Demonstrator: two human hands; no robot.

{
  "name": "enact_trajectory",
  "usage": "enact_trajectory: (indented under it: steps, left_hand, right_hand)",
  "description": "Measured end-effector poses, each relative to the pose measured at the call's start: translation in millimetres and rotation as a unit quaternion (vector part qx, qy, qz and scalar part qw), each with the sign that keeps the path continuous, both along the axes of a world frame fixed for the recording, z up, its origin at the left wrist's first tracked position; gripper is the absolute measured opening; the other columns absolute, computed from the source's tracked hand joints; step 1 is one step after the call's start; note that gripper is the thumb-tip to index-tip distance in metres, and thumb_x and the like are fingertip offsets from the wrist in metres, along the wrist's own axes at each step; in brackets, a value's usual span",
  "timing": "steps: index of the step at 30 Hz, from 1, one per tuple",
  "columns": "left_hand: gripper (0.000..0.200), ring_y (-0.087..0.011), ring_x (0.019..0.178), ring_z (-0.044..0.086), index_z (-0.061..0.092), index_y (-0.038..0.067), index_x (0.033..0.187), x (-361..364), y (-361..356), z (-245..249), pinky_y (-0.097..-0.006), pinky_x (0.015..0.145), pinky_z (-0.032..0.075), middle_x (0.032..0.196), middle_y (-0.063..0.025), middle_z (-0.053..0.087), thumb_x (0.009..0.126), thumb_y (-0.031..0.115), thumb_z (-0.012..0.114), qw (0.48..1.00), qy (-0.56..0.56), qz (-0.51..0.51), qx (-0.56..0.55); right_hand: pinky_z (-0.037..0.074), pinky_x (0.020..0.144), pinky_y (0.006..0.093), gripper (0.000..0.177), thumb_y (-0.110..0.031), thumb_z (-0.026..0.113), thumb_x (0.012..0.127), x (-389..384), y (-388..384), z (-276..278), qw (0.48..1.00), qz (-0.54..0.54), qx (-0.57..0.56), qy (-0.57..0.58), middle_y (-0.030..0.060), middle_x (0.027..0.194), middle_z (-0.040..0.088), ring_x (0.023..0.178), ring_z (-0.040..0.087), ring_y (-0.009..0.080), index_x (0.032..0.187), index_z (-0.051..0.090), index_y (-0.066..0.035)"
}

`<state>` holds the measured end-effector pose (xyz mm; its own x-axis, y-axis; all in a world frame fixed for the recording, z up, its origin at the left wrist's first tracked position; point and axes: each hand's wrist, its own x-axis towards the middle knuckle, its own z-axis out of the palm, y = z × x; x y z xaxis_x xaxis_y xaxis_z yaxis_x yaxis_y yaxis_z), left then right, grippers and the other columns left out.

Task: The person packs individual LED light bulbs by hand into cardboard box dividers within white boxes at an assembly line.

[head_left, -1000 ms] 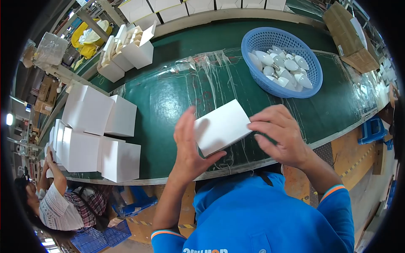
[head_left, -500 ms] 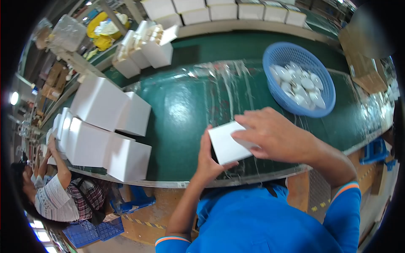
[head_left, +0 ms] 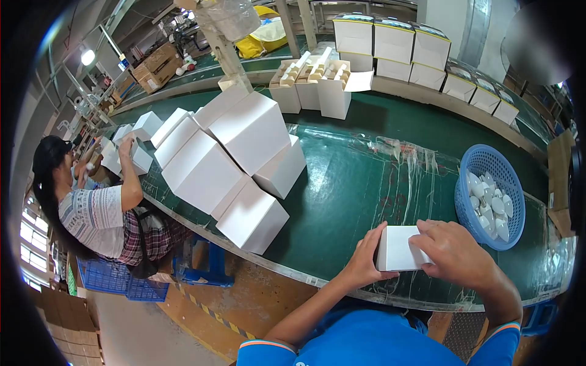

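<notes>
Near the front edge of the green table, a white box [head_left: 400, 249] is between my two hands. My left hand [head_left: 365, 259] wraps round its left side and lower corner. My right hand [head_left: 455, 250] is closed on the box's right side, thumb and fingers at its top edge. Right of the hands stands a blue basket [head_left: 520, 210] holding several white bulb-like pieces [head_left: 490, 204]. To the left, several white boxes [head_left: 250, 131] lie stacked on the green table [head_left: 332, 183].
Open white boxes with cardboard inserts [head_left: 332, 91] stand at the back. Rows of white boxes [head_left: 394, 46] line the shelf behind. A co-worker [head_left: 97, 213] sits at the left, hands at other boxes. A brown carton [head_left: 560, 177] is at the far right.
The view has swung left, so the table, basket and my hands appear farther right and lower. My hands still hold the white box, which now shows more of its front side.
</notes>
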<state>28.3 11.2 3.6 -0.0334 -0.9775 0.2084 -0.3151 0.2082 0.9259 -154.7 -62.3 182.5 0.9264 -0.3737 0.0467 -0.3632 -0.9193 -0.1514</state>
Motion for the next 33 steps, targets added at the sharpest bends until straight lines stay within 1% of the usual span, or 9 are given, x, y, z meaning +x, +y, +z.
enact_trajectory:
  steps: [4, 9, 14, 20, 22, 25, 29, 31, 33]
  left_hand:
    - [0.122, -0.0375, 0.132, 0.041, 0.021, 0.004, 0.151, 1.3, -1.4, 1.7, -0.0449, 0.110, 0.032, 0.143, -0.0192, 0.039, 0.056, 0.028, 0.093, 1.000, -0.009, -0.007, 0.012]
    - [0.121, -0.0374, 0.132, 0.041, 0.021, 0.005, 0.151, -0.4, -1.7, -2.2, -0.0449, 0.110, 0.031, 0.142, -0.0196, 0.040, 0.057, 0.030, 0.093, 1.000, -0.007, -0.004, -0.017]
    - [0.120, -0.0373, 0.132, 0.040, 0.021, 0.004, 0.151, 0.3, -0.9, -1.7, -0.0448, 0.110, 0.031, 0.143, -0.0196, 0.040, 0.057, 0.030, 0.093, 1.000, -0.003, -0.010, 0.001]
    - [0.118, -0.0368, 0.131, 0.041, 0.023, 0.005, 0.151, -0.9, -0.6, -4.2, -0.0447, 0.110, 0.031, 0.142, -0.0191, 0.040, 0.057, 0.027, 0.092, 1.000, -0.004, -0.001, -0.024]
    - [0.118, -0.0367, 0.131, 0.041, 0.023, 0.005, 0.150, -0.5, 0.0, -3.6, -0.0445, 0.110, 0.031, 0.142, -0.0188, 0.040, 0.057, 0.027, 0.092, 1.000, -0.002, -0.004, -0.020]
    - [0.117, -0.0366, 0.131, 0.042, 0.025, 0.005, 0.150, -0.3, -0.6, -2.7, -0.0440, 0.110, 0.032, 0.142, -0.0184, 0.041, 0.057, 0.026, 0.093, 1.000, -0.004, -0.004, -0.013]
    - [0.114, -0.0361, 0.128, 0.045, 0.027, 0.004, 0.149, -1.7, -0.6, -1.3, -0.0456, 0.107, 0.033, 0.138, -0.0180, 0.045, 0.057, 0.028, 0.091, 1.000, 0.001, 0.011, -0.026]
    - [0.113, -0.0363, 0.127, 0.046, 0.029, 0.003, 0.148, -2.2, -0.1, -4.3, -0.0451, 0.106, 0.034, 0.136, -0.0180, 0.047, 0.057, 0.027, 0.091, 0.999, -0.004, 0.024, -0.041]
    - [0.111, -0.0376, 0.123, 0.049, 0.033, 0.001, 0.144, -4.3, 0.7, -4.7, -0.0437, 0.104, 0.038, 0.131, -0.0187, 0.050, 0.054, 0.024, 0.093, 0.997, -0.013, 0.041, -0.059]
  right_hand:
    - [0.048, 0.079, 0.0413, 0.043, -0.010, 0.079, 0.059, 2.9, 0.7, 3.0, 1.000, -0.008, 0.006, 0.027, 0.0245, 0.111, 0.061, 0.102, 0.062, 0.0355, 0.097, 0.059, -0.002]
    - [0.048, 0.082, 0.0429, 0.044, -0.009, 0.078, 0.060, 3.3, 4.3, 4.4, 0.999, -0.007, -0.021, 0.040, 0.0256, 0.114, 0.060, 0.104, 0.061, 0.0370, 0.098, 0.058, -0.001]
    - [0.048, 0.084, 0.0444, 0.045, -0.008, 0.077, 0.061, 8.5, 9.0, 2.9, 0.997, -0.014, -0.029, 0.074, 0.0272, 0.117, 0.059, 0.107, 0.060, 0.0380, 0.100, 0.057, 0.001]
    - [0.047, 0.088, 0.0459, 0.060, -0.007, 0.076, 0.062, 6.9, 14.8, 0.9, 0.994, -0.008, -0.061, 0.088, 0.0321, 0.119, 0.056, 0.112, 0.058, 0.0424, 0.116, 0.053, 0.006]
    - [0.047, 0.090, 0.0459, 0.067, -0.008, 0.076, 0.062, 1.9, 11.5, -0.7, 0.997, 0.000, -0.045, 0.058, 0.0341, 0.120, 0.055, 0.113, 0.057, 0.0437, 0.123, 0.050, 0.007]
    - [0.046, 0.092, 0.0461, 0.067, -0.009, 0.075, 0.063, 3.0, 9.8, -6.3, 0.994, 0.017, -0.073, 0.081, 0.0345, 0.120, 0.054, 0.113, 0.057, 0.0434, 0.124, 0.050, 0.006]
    - [0.049, 0.088, 0.0447, 0.063, -0.011, 0.073, 0.067, 6.8, 6.6, -4.0, 0.992, 0.022, -0.076, 0.097, 0.0350, 0.119, 0.055, 0.111, 0.058, 0.0420, 0.123, 0.051, 0.006]
    - [0.053, 0.079, 0.0432, 0.057, -0.011, 0.068, 0.072, 8.1, 3.3, 0.4, 0.994, 0.024, -0.027, 0.107, 0.0354, 0.117, 0.056, 0.107, 0.060, 0.0410, 0.124, 0.051, 0.005]
    - [0.054, 0.076, 0.0421, 0.063, -0.012, 0.072, 0.067, 5.7, 3.2, -10.2, 0.995, 0.022, -0.048, 0.084, 0.0325, 0.113, 0.056, 0.102, 0.061, 0.0392, 0.125, 0.051, 0.005]
